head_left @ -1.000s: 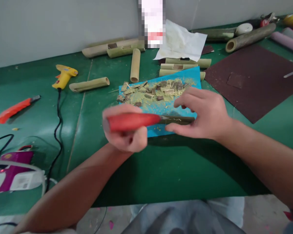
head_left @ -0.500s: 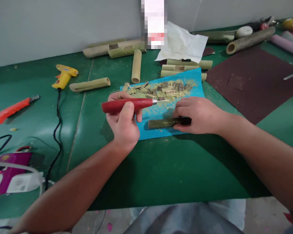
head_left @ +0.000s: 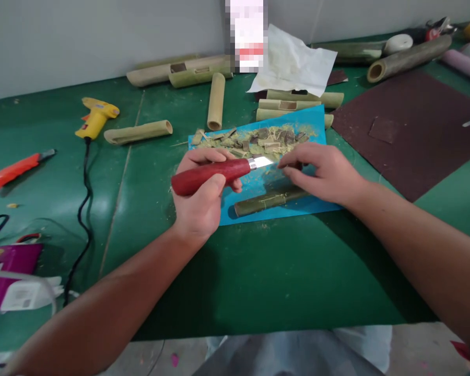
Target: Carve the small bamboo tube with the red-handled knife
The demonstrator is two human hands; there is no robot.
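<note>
- Knife (head_left: 207,173) with a red, smooth, wood-looking handle, a silver metal collar and a short bright blade: held above the left part of a bright blue rectangular sheet (head_left: 262,183), blade aimed at three o'clock.
- Left hand (head_left: 199,206), bare: clamped on the red handle, thumb along its near side.
- Right hand (head_left: 325,172), bare: at three o'clock from the knife, fingers curled, fingertips just beside the blade tip; whether they touch it or pinch anything, cannot tell.
- Bamboo tube (head_left: 260,201), dark green, slender, round: lying on the blue sheet at six o'clock from its middle, left end clear, right end partly hidden below the right hand; contact with that hand, cannot tell.
- Shavings (head_left: 254,143), pale yellow dust with brown and tan chips: heaped across the blue sheet, towards twelve o'clock.
- Further stock, by clock from the blue sheet, all on a green table (head_left: 266,282):
- Flat dark brown sheet (head_left: 411,120): between two and three.
- Thick grey-brown bamboo tube (head_left: 411,57): two.
- Pale notched bamboo lengths (head_left: 272,105), in a row: one.
- Crumpled white paper (head_left: 292,60): between twelve and one, partly over the row.
- Short pale bamboo tube (head_left: 216,102): eleven.
- Yellow corded glue gun (head_left: 96,119): between nine and ten.
- Orange-handled cutter (head_left: 13,174): nine.
</note>
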